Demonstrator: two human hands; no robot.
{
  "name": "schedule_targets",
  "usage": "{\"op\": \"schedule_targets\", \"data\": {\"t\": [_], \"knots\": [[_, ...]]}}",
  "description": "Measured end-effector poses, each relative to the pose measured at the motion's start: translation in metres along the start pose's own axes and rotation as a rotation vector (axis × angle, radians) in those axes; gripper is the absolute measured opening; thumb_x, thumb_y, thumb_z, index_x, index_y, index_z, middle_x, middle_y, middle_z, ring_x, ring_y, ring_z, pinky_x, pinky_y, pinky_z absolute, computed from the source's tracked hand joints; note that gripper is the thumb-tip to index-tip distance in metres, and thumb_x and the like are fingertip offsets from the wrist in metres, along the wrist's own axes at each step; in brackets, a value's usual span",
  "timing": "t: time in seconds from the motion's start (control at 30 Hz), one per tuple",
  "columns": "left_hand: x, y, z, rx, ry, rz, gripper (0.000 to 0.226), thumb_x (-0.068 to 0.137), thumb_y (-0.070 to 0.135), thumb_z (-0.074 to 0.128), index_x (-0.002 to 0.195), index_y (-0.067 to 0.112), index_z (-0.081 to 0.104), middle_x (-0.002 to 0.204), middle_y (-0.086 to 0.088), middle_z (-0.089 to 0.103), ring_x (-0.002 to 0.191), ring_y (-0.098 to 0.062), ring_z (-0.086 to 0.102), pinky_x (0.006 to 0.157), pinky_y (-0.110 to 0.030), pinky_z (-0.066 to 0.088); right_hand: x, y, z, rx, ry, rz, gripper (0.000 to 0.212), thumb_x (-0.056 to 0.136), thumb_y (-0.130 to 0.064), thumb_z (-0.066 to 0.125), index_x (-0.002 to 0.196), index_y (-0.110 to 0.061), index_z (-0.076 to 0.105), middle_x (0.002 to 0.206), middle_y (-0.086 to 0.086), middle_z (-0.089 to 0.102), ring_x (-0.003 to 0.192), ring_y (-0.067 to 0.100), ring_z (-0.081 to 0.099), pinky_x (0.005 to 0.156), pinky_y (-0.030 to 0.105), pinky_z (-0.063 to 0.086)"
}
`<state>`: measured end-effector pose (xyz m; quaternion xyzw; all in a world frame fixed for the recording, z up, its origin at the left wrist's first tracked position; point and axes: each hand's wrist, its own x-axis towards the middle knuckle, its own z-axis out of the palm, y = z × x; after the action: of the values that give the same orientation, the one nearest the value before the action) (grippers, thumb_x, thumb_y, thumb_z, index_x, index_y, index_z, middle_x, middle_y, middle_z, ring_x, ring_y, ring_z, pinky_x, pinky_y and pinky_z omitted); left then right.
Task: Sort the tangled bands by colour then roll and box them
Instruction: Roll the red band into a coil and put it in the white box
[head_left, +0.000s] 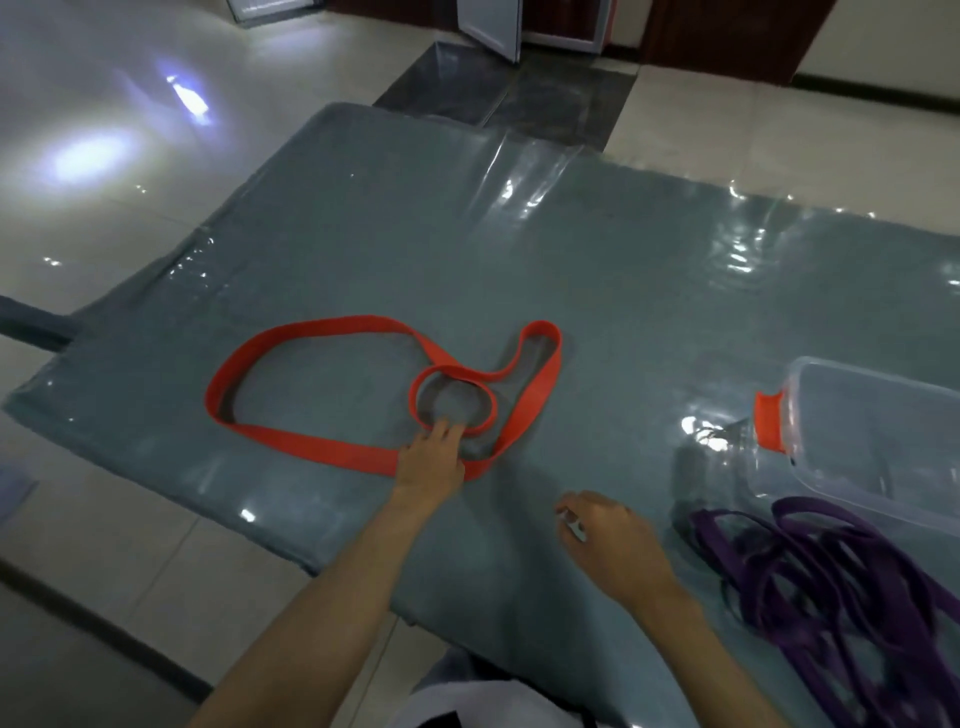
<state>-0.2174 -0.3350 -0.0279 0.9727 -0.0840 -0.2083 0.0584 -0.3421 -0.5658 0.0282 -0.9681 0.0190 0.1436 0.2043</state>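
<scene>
Right now my left hand (434, 460) lies on the red band (311, 447), fingers fairly straight and reaching forward so that the fingertips (448, 428) press on the near edge of the small coil the band forms near the middle of the table (363, 208); the palm covers the strand that runs along the near side. From that coil the red band spreads out in a wide flat loop to the left and a narrower loop that curls up to the far right, all of it lying on the grey, glossy, plastic-covered tabletop. My right hand (605, 540) hovers or rests just near and to the right of the left one, fingers curled inward, with something small and white (574, 525) showing at the fingertips; I cannot tell whether I am pinching it or what it is. Further right, at the near right edge, the purple bands (831, 582) lie in a tangled heap of overlapping loops, apart from the red one. Just beyond that heap stands the clear plastic box (872, 441), with an orange-red clip (770, 420) on its left end. No writing, label or brand can be read on the bands or the box. Pale floor tiles (130, 208) surround the table, with bright light reflections at the far left.
</scene>
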Motion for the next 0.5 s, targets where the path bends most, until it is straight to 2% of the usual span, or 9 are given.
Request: {"op": "schedule_targets", "data": {"t": [0.1,0.23,0.4,0.5], "knots": [[0.008,-0.015,0.004,0.022,-0.042,0.003,0.063,0.106,0.036,0.051,0.165,0.03,0.028,0.171,0.003,0.027,0.144,-0.031,0.048,0.112,-0.046,0.045,0.013,-0.003,0.008,0.019,-0.032,0.014,0.027,0.102,-0.036,0.056,0.124,-0.03,0.07,0.123,-0.008,0.071,0.108,0.018,0.07,0.09,0.033,0.054],[-0.005,-0.034,0.007,0.083,-0.088,0.089,0.067,0.105,0.044,0.056,0.164,0.028,0.029,0.166,0.002,0.034,0.142,-0.029,0.05,0.114,-0.047,0.042,0.033,-0.014,0.02,0.08,-0.092,0.012,0.031,0.1,-0.03,0.06,0.129,-0.026,0.069,0.125,-0.002,0.073,0.111,0.024,0.07,0.095,0.036,0.054],[-0.013,-0.063,0.006,0.245,-0.052,0.156,0.065,0.095,0.036,0.066,0.154,0.028,0.04,0.151,0.004,0.047,0.14,-0.02,0.047,0.107,-0.043,0.04,0.064,-0.034,0.039,0.098,-0.166,0.02,0.036,0.097,-0.028,0.063,0.132,-0.027,0.065,0.117,0.003,0.076,0.112,0.026,0.07,0.094,0.036,0.055],[-0.007,-0.088,0.006,0.293,-0.039,0.186,0.063,0.094,0.031,0.066,0.152,0.029,0.043,0.15,0.004,0.048,0.138,-0.022,0.049,0.111,-0.046,0.036,0.084,-0.046,0.054,0.136,-0.152,0.066,0.052,0.097,-0.026,0.064,0.147,-0.031,0.053,0.117,0.008,0.074,0.113,0.031,0.07,0.094,0.04,0.055]]}}
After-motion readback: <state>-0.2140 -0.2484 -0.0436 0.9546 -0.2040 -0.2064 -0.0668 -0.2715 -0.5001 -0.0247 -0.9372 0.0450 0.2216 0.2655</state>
